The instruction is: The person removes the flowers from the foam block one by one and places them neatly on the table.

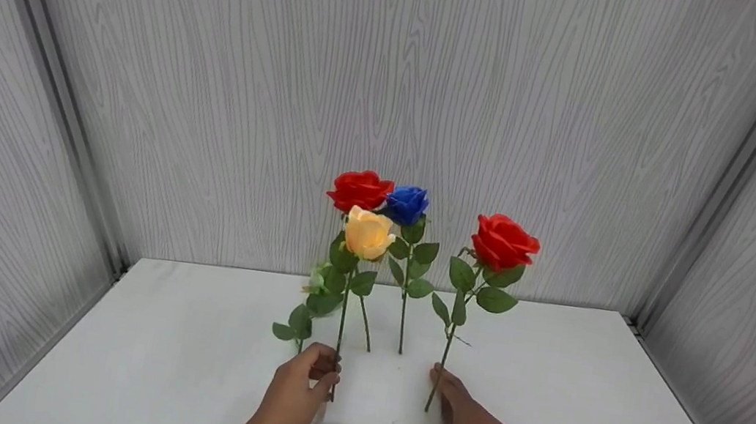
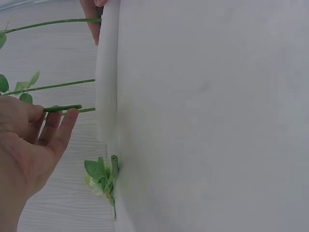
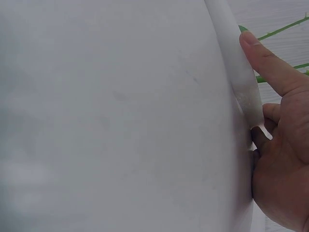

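Observation:
A white foam block lies on the white table with artificial roses standing in it. There are a yellow rose, a red rose, a blue rose and a second red rose at the right. My left hand pinches the yellow rose's stem just above the block's left edge. My right hand rests against the block's right side beside the right red rose's stem. Its index finger lies straight along the block's edge.
A short pale green sprig stands at the block's left, also seen low in the left wrist view as the sprig. Grey wood-grain walls close in the table at the back and both sides.

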### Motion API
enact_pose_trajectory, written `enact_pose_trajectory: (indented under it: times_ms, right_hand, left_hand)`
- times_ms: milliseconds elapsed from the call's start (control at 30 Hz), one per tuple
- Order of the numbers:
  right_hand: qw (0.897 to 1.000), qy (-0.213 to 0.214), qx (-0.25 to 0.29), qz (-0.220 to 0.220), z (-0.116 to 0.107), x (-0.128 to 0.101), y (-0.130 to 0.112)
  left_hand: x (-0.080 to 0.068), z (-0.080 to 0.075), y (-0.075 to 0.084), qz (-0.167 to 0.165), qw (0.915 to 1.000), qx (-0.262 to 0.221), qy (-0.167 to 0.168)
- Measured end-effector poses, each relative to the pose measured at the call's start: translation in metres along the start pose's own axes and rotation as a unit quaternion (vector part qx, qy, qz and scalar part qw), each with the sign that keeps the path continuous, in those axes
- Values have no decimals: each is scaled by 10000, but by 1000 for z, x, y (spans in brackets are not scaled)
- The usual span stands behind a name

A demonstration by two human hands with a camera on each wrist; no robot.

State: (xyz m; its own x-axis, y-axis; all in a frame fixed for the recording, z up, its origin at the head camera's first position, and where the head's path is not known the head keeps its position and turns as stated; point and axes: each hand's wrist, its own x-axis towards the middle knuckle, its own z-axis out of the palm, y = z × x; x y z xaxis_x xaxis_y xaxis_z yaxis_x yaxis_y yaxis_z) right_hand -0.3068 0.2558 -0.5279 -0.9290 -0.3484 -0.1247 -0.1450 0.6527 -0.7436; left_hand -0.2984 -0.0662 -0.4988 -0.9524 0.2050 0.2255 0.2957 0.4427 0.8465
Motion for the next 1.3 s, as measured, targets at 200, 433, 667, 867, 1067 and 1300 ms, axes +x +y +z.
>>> enact_pose_trajectory:
  times_ms: [200, 433, 667, 867, 1067, 1300]
  right_hand:
    - [10000, -13, -31, -77, 0, -1, 1]
    - [10000, 16, 68, -7, 0, -1, -1]
    - [9999, 47, -4, 119, 1, -1, -1]
    - [9999, 42, -78, 113, 0, 0, -1]
    - [9998, -25, 88, 191, 1, 3, 1]
    - [9995, -48, 157, 284, 1, 5, 2]
  left_hand:
    - [-3, -7, -1, -183, 9998, -28, -108]
    - [-8, -15, -2, -381, 9990, -164, -149]
    - [-12, -23, -8, -442, 9988, -146, -130]
    - [-14, -33, -12, -539, 9985, -74, 6]
    - [-15, -42, -17, -774, 9969, -21, 158]
    - [-17, -51, -25, -895, 9954, 67, 333]
